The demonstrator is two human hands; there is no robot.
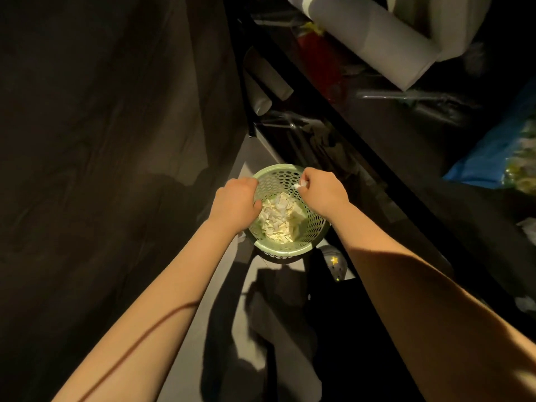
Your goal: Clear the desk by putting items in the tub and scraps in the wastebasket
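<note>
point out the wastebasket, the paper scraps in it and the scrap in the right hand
wastebasket [314, 224]: head view, on its perforated green side wall
paper scraps [278, 217]: head view, middle of the white pile inside
scrap in right hand [298, 185]: head view, white tip showing at the fingers

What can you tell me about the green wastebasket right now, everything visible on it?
The wastebasket is a round, pale green bin, seemingly plastic, with walls perforated by rows of small holes and a solid rim. It stands upright on the floor beside the dark desk, seen from above. White and cream paper scraps lie piled inside. The left hand rests on its left rim; the right hand is over the far right rim, pinching a small white scrap.
</note>
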